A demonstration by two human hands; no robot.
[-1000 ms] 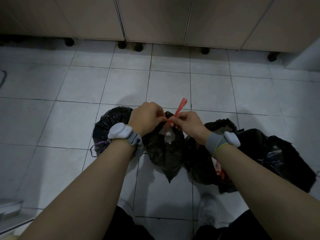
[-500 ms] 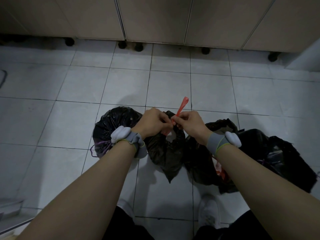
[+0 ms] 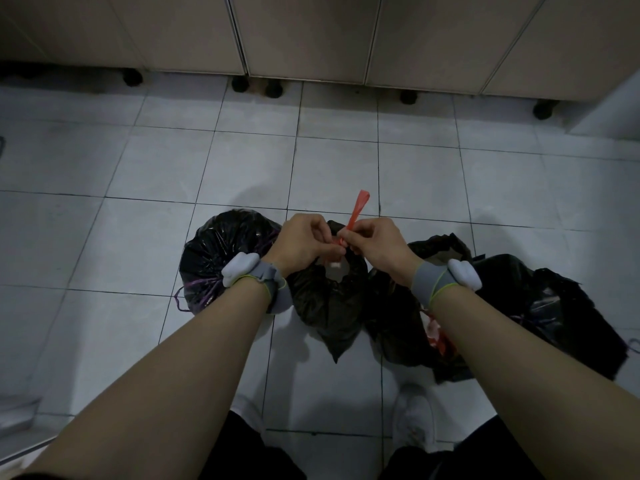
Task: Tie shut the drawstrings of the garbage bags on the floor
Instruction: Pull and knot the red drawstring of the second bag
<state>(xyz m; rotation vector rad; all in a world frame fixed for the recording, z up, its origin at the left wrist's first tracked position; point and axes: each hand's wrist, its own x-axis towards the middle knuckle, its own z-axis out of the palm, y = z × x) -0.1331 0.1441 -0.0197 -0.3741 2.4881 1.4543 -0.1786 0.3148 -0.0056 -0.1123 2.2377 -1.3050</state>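
Several black garbage bags sit on the tiled floor in front of me. The middle bag [image 3: 329, 303] has a red drawstring [image 3: 356, 213]; its loose end sticks up above my fingers. My left hand [image 3: 304, 240] and my right hand [image 3: 374, 242] meet over this bag's mouth, and both pinch the red drawstring there. A small opening shows pale contents just below my fingers. The left bag [image 3: 221, 251] has a purple drawstring [image 3: 197, 292] bunched at its neck. Two more bags lie to the right, one [image 3: 408, 313] close by and another [image 3: 554, 306] further out.
Beige cabinets [image 3: 311, 32] on black feet stand along the far side of the white tiled floor [image 3: 173, 161]. My white shoes [image 3: 415, 417] rest just behind the bags. A grey object edge shows at the lower left [image 3: 17, 410].
My hands have drawn closer together over the middle bag's mouth, still working the red drawstring. Its loose end now stands more upright.
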